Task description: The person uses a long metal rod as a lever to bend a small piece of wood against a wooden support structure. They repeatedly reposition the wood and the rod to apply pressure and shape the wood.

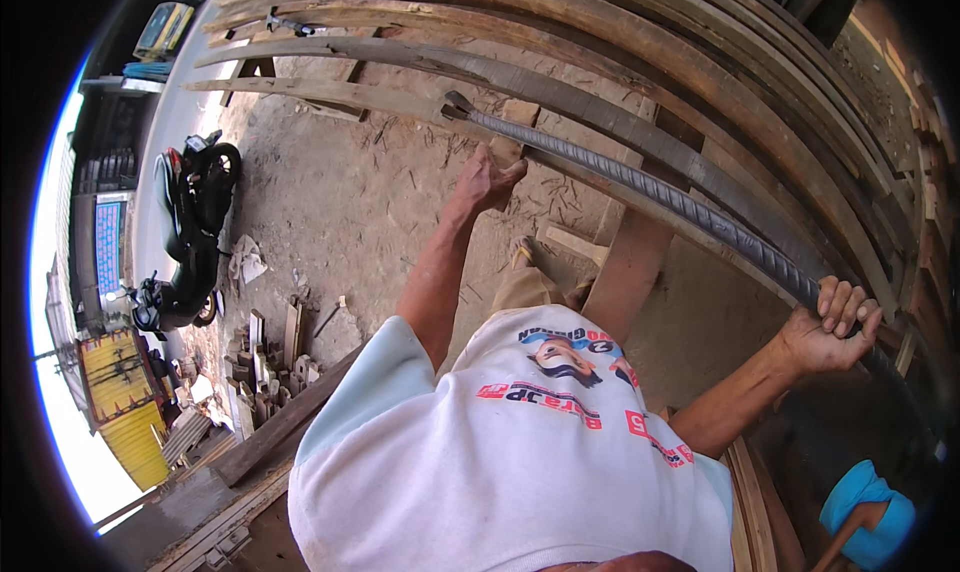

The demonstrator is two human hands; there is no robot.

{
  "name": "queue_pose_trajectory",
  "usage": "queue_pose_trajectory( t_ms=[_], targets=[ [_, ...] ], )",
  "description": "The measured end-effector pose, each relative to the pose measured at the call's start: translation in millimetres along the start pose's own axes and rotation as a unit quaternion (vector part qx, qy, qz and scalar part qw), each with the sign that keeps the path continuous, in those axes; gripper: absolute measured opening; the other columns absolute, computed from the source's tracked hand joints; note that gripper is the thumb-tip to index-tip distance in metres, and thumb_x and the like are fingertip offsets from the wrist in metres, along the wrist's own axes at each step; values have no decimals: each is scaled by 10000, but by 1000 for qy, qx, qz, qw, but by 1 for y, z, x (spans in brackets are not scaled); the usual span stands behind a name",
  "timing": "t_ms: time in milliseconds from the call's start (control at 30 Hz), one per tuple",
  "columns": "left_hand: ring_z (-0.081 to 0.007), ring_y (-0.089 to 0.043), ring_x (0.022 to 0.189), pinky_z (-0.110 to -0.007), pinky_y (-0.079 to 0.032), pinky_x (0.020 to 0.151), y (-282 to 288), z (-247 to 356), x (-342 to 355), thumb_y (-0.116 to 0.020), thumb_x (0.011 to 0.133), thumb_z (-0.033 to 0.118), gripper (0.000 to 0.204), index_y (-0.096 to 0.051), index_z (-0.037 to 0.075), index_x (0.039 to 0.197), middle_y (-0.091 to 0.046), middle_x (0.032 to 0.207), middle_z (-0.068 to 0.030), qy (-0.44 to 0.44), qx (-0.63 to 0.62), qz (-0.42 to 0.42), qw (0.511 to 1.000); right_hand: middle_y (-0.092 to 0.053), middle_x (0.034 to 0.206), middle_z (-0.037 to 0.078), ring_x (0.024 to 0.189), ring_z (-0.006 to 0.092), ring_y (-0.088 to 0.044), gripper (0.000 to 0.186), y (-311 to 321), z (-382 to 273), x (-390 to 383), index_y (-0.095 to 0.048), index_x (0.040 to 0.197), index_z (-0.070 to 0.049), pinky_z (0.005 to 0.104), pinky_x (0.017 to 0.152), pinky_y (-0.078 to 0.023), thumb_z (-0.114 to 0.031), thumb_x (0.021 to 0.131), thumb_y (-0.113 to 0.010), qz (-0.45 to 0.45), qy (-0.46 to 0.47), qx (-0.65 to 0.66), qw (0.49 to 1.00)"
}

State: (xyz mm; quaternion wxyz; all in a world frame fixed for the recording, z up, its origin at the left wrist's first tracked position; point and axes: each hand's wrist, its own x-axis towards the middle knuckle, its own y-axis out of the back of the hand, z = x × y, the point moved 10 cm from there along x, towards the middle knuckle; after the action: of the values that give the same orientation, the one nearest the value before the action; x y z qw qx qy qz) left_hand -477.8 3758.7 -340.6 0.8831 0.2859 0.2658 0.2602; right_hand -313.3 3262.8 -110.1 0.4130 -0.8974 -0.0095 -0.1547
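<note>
A long ribbed steel pry bar [640, 179] with a forked tip lies slantwise along the near edge of the wooden planks [430, 57]. My right hand [835, 327] is wrapped round its thicker end, at the right. The forked tip rests over the nearest plank, just above my left hand [490, 179]. That hand is closed, thumb and fingers about a small wood block [507, 153] at the plank's underside. Part of the block is hidden by the fingers.
Several long planks span the top, set on wooden supports [630, 267]. A black motorcycle [185, 232] is parked at the left. Wood offcuts [270, 362] lie heaped on the dirt floor below it. A bright blue object [868, 512] is at the lower right.
</note>
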Motion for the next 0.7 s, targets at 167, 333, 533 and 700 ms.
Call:
queue_pose_trajectory(
  t_ms=[167, 333, 533, 700],
  targets=[
    [-257, -647, 723, -393, -520, 666, -20, -4, 11, -732, 806, 404, 507, -573, -54, 954, -657, 792, -176, 36, 7, -70, 997, -313, 530, -49, 437, 58, -269, 299, -5, -7, 7, -464, 739, -112, 239, 499, -315, -186, 1028, -473, -28, 7, 38, 999],
    [-258, -653, 707, -397, -524, 662, -9, -18, 20, -739, 795, 398, 511, -577, -60, 957, -647, 739, -180, -67, 15, 33, 997, -314, 546, -35, 460, 71, -307, 280, -48, -18, 4, -479, 758, -97, 263, 539, -348, -172, 1027, -468, -25, -14, 14, 1000],
    [-295, -670, 742, -429, -530, 708, -11, -35, 20, -747, 779, 381, 531, -573, -61, 1015, -648, 756, -200, -80, 32, 37, 996, -305, 550, -39, 451, 70, -291, 295, 37, 10, 8, -473, 750, -102, 242, 501, -333, -190, 1032, -479, 18, -8, 8, 1000],
    [-332, -675, 733, -433, -533, 705, -24, -27, 10, -738, 774, 390, 563, -556, -76, 1032, -663, 793, -227, -21, 9, -28, 999, -303, 550, -50, 455, 64, -283, 311, 45, 9, 12, -473, 730, -110, 239, 496, -333, -195, 1028, -502, 11, -12, 51, 999]
  ],
)
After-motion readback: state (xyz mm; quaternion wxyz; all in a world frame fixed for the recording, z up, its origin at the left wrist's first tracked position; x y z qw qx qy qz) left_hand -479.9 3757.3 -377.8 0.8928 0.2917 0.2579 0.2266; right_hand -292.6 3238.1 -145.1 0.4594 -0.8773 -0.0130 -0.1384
